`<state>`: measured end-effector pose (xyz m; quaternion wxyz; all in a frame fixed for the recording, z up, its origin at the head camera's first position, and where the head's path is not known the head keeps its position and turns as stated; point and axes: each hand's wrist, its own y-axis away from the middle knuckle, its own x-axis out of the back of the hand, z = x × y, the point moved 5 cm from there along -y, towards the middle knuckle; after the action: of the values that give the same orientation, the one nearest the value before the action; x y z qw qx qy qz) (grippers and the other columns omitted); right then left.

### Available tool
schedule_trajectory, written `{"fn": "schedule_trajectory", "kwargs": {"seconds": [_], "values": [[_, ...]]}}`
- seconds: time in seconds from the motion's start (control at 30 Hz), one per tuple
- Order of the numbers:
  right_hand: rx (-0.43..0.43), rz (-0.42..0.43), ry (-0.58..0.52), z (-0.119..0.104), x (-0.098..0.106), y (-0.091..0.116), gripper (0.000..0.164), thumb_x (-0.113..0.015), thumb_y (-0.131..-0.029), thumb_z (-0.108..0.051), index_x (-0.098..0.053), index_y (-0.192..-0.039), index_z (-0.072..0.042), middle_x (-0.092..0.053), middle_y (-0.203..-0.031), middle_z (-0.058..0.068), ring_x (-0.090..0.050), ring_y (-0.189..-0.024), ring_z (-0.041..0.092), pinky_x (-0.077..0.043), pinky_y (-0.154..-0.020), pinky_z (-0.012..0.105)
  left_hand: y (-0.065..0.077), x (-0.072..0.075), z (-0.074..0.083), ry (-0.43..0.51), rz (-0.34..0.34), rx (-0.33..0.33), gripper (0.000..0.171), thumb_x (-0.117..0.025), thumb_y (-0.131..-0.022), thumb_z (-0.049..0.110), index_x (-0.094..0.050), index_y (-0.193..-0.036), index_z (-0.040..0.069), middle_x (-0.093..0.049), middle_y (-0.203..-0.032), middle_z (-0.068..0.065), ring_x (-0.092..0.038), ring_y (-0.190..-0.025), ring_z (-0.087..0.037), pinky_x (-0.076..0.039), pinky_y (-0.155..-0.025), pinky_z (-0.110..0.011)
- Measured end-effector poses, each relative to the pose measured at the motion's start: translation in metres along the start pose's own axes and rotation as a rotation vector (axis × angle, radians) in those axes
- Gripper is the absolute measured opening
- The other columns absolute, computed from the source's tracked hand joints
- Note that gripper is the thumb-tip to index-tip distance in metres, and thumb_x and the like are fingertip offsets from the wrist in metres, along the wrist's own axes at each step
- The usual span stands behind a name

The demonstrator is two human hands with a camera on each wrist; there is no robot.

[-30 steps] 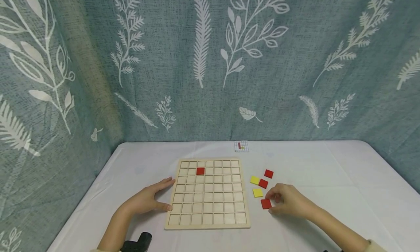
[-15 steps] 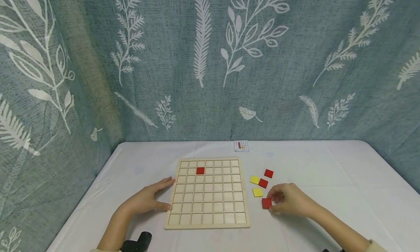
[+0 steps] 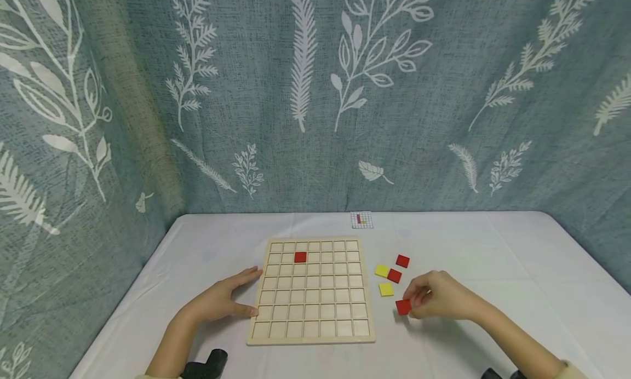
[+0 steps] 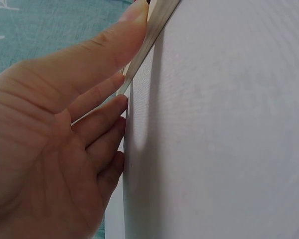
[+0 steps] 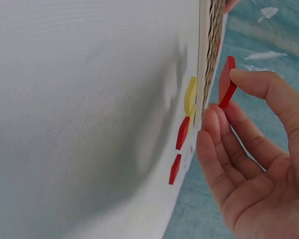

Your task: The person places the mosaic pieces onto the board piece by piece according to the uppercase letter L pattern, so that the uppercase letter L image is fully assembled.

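My right hand pinches a red square tile between thumb and fingers, just above the cloth; in the right wrist view the tile stands on edge, clear of the surface. At the left side of the wooden grid board, my left hand rests with thumb and fingers spread, touching the frame. The left wrist view shows those fingers straight along the board's edge. One red tile lies in a cell of the second row from the far edge.
Right of the board lie two yellow tiles and two red tiles on the white tablecloth. A small printed grid card lies at the table's far edge. Behind hangs a leaf-patterned curtain.
The right hand has lifted the red tile off the cloth and moved it slightly to the right. The left hand and the board have stayed in place.
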<state>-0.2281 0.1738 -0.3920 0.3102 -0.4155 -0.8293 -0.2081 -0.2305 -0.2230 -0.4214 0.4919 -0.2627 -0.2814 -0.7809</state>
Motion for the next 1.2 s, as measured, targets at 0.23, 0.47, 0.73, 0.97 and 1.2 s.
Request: {"fn": "schedule_trajectory", "kwargs": {"seconds": [0.23,0.47,0.73,0.97,1.2], "values": [[0.001,-0.002,-0.018,0.000,0.002,0.001,0.017,-0.076,-0.070,-0.012,-0.067,-0.083,-0.009,-0.060,-0.070,-0.005,-0.056,-0.064,0.006,-0.051,-0.061,0.021,0.000,0.000,0.000,0.000,0.000,0.006,0.090,-0.081,-0.065,0.034,-0.039,-0.140,0.005,-0.024,-0.148,-0.023,-0.019,-0.134,-0.047,-0.020,-0.103,-0.064],[0.024,-0.005,-0.028,-0.003,-0.001,-0.001,0.018,-0.077,-0.069,-0.013,-0.066,-0.082,-0.008,-0.059,-0.070,-0.006,-0.054,-0.064,0.004,-0.050,-0.060,0.021,0.001,0.000,0.000,0.007,-0.002,-0.008,0.089,-0.080,-0.066,0.033,-0.039,-0.139,0.004,-0.024,-0.148,-0.024,-0.018,-0.134,-0.048,-0.019,-0.103,-0.065],[0.051,-0.012,-0.045,-0.007,-0.009,-0.011,0.019,-0.077,-0.070,-0.014,-0.066,-0.085,-0.008,-0.059,-0.071,-0.006,-0.054,-0.065,0.004,-0.051,-0.061,0.021,0.000,0.000,-0.001,0.011,-0.003,-0.008,0.090,-0.081,-0.066,0.033,-0.039,-0.140,0.004,-0.024,-0.148,-0.024,-0.018,-0.134,-0.047,-0.020,-0.103,-0.065],[0.060,-0.007,-0.043,-0.014,-0.016,-0.023,0.018,-0.077,-0.071,-0.015,-0.067,-0.085,-0.009,-0.059,-0.071,-0.005,-0.055,-0.065,0.006,-0.051,-0.061,0.021,0.001,0.000,0.001,0.003,-0.003,-0.016,0.089,-0.081,-0.066,0.032,-0.039,-0.139,0.004,-0.025,-0.148,-0.024,-0.019,-0.134,-0.047,-0.021,-0.103,-0.064],[0.088,-0.001,-0.048,-0.024,-0.022,-0.037,0.017,-0.076,-0.072,-0.013,-0.068,-0.086,-0.007,-0.061,-0.071,-0.005,-0.057,-0.065,0.006,-0.051,-0.062,0.021,0.002,0.000,0.002,-0.003,-0.004,-0.009,0.088,-0.081,-0.066,0.031,-0.040,-0.139,0.004,-0.025,-0.147,-0.024,-0.020,-0.134,-0.047,-0.021,-0.103,-0.064]]}}
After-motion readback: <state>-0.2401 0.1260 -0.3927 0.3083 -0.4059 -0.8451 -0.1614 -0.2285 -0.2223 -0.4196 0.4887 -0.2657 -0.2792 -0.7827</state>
